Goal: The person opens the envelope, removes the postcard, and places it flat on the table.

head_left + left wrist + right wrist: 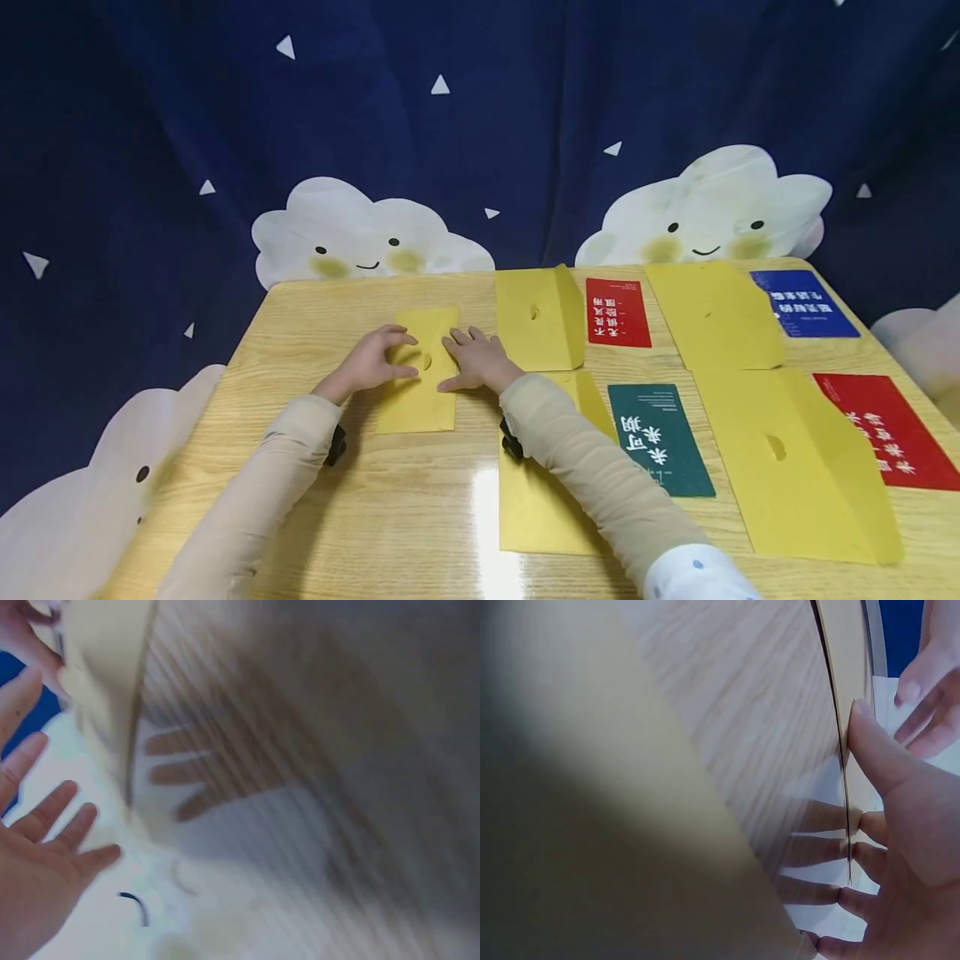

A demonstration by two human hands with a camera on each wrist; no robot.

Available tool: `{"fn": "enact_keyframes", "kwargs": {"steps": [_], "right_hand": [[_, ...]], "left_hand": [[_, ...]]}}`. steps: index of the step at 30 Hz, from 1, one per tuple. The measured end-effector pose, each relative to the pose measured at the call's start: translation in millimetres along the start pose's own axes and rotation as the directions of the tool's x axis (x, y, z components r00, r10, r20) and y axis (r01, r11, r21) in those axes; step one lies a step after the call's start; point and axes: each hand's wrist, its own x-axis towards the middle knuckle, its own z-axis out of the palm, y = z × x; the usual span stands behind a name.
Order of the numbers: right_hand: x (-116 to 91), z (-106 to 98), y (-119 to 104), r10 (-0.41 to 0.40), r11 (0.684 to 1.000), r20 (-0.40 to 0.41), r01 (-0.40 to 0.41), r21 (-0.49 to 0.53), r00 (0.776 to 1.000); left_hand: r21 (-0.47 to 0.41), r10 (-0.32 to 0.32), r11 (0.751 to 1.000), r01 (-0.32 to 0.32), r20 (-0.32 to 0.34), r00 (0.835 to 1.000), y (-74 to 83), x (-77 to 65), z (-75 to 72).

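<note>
A narrow yellow envelope lies flat on the wooden table, with a small curved tab near its middle. My left hand reaches over its left edge, fingers spread and loosely bent. In the left wrist view these fingers stand apart from the paper. From the other side, my right hand is at the right edge with fingers fanned out. The right wrist view has its fingertips right at the envelope's edge. Neither hand grips anything.
To the right lie several larger yellow envelopes with flaps unfolded. Among them are red cards, a green card and a blue card. The right forearm crosses one envelope. A dark blue curtain with clouds hangs behind the table.
</note>
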Motion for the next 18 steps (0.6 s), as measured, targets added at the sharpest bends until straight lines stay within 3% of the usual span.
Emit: {"fn": "enact_keyframes", "kwargs": {"steps": [6, 11, 18], "right_hand": [[2, 1, -5, -0.014, 1.0, 0.007, 0.014, -0.001, 1.0], [5, 3, -6, -0.006, 1.0, 0.014, 0.006, -0.012, 1.0], [5, 4, -2, 0.008, 1.0, 0.011, -0.007, -0.025, 1.0]], "left_hand": [[-0.152, -0.098, 0.983, 0.106, 0.061, 0.993, -16.9, 12.2, 4.6], [-0.239, -0.156, 0.954, 0.184, 0.129, 0.979, -20.3, 14.6, 7.0], [-0.283, -0.159, 0.938, 0.2, 0.163, 0.974, -24.6, 20.0, 11.5]]}}
